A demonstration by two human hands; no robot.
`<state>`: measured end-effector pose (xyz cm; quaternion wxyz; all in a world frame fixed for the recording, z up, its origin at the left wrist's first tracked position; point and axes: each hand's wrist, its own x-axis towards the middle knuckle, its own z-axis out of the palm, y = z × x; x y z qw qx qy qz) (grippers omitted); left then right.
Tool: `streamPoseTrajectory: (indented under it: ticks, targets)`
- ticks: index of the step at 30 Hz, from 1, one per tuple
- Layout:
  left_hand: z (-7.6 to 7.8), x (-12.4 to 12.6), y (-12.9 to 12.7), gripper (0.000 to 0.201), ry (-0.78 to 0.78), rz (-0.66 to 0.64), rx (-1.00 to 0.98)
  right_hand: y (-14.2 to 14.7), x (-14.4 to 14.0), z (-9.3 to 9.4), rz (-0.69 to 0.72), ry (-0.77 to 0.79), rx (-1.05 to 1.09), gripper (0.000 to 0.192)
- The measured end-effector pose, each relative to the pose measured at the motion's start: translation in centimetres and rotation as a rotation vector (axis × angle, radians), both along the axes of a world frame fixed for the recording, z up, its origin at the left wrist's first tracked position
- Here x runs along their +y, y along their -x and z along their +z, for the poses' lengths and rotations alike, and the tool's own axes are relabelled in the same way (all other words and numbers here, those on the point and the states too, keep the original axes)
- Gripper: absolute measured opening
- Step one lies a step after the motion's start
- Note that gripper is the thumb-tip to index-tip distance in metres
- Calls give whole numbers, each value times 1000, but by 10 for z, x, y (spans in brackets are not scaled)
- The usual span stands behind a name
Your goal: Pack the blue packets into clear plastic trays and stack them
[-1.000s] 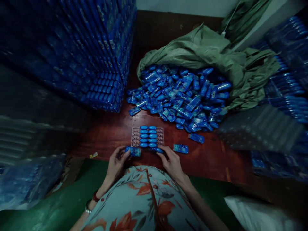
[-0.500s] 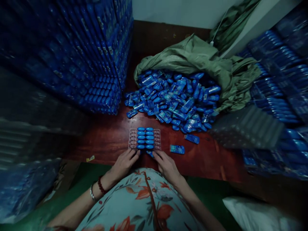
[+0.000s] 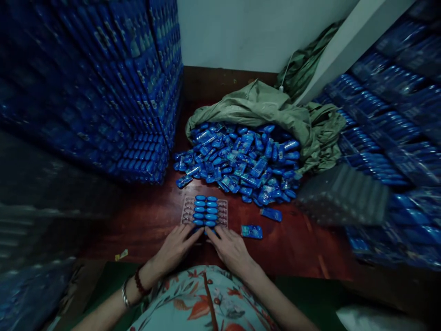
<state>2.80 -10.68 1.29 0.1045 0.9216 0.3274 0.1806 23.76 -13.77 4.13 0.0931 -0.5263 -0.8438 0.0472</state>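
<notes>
A clear plastic tray (image 3: 223, 208) lies on the reddish-brown table, its middle filled by two columns of blue packets (image 3: 210, 210) standing with their rounded ends up. Empty moulded slots show along both sides. My left hand (image 3: 179, 242) rests on the tray's near-left edge, fingers stretched out and thumb pointing inward. At the near end of the right column, my right hand (image 3: 230, 248) has its fingers bent around a blue packet (image 3: 207, 231), which they mostly cover. Two loose flat blue packets (image 3: 251, 231) lie to the right of the tray.
Behind the tray, a heap of blue packets (image 3: 241, 161) spills from a green sack (image 3: 265, 103). Tall stacks of filled trays (image 3: 138, 92) rise at left, others (image 3: 379, 133) at right. A stack of empty trays (image 3: 347, 193) sits right. A yellow scrap (image 3: 121, 254) lies by the front edge.
My right hand has moved inward and forward with the packet, up to the tray's near end. My left thumb has come closer to the middle. The whole view has shifted downward.
</notes>
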Motion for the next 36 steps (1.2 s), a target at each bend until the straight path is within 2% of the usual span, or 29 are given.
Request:
streamPoseTrajectory:
  ticks: [2,4,7,9,11,14,17,21,24,26,29,31,34,36]
  targets:
    - [5,10,5,42,11,104,-130,-14,-12,-9,-115,-47,115,33]
    - [6,29,8,37,66,278,-243,-30,-24,-15,-267,-63,190,35]
    - [0,72,7,40,185,578,-307,-59,-37,-17,-511,-65,151,33]
    - [-9,101,3,49,231,704,-266,-79,-40,-16,-639,-57,77,30]
    - [-18,122,-3,53,243,717,-192,-95,-40,-17,-667,-13,42,34]
    - [-27,135,-9,41,217,653,-132,-109,-38,-25,-559,95,92,42]
    - [-30,134,-10,32,194,640,-135,-112,-34,-37,-537,158,170,37]
    - [-31,128,-2,27,248,634,-242,-110,-28,-44,-627,171,364,31]
    - [-30,120,6,26,346,642,-399,-108,-24,-41,-708,220,600,31]
    - [-28,111,10,31,356,665,-471,-105,-22,-39,-779,283,752,38]
    - [-24,93,18,38,337,670,-498,-95,-17,-36,-925,380,1008,52]
    - [-22,78,23,38,395,675,-512,-88,-14,-33,-996,469,1234,49]
    - [-21,58,30,39,527,707,-585,-79,-11,-29,-941,584,1473,47]
    - [-22,50,34,43,552,698,-588,-75,-10,-28,-835,607,1450,51]
